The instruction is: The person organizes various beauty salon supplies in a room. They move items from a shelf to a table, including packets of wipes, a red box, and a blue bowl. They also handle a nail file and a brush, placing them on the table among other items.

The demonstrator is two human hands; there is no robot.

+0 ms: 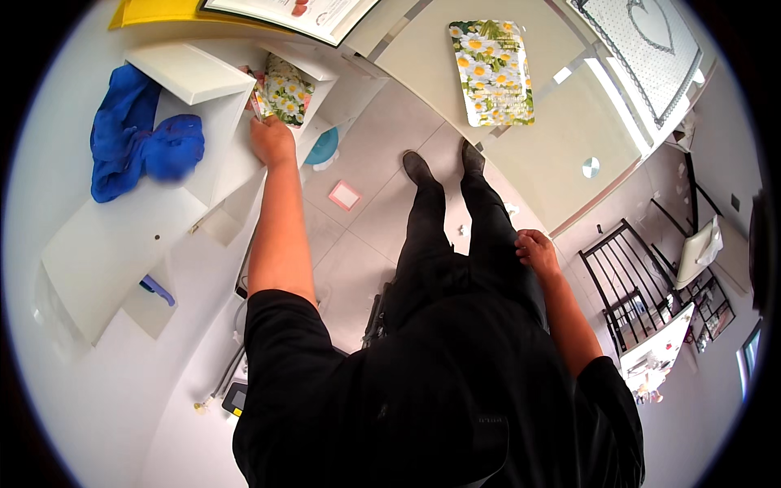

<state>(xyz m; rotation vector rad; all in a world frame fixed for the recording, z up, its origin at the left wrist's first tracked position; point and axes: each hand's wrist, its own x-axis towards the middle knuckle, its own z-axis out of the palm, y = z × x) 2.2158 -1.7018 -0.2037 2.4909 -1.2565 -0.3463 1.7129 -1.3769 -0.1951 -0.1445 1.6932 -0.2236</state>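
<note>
My left hand [273, 139] reaches into a cubby of the white shelf unit [227, 146]. Its fingers are closed on the edge of a thin packet [259, 97], seen nearly edge-on. Right beside that, a daisy-printed pouch [287, 97] stands in the same cubby, partly covered by the packet and hand. Another daisy-printed pouch [493, 73], bearing writing, lies flat on the pale tabletop [415, 67]. Down by my right thigh hangs my right hand [536, 250], fingers loosely bent, with nothing visible in it.
A blue cloth [146, 140] drapes over the shelf unit at left. On the tiled floor lie a pink-rimmed frame [345, 195] and crumpled white scraps [464, 230]. A turquoise round object [322, 146] sits below the shelf. Black metal rails [628, 268] stand at right.
</note>
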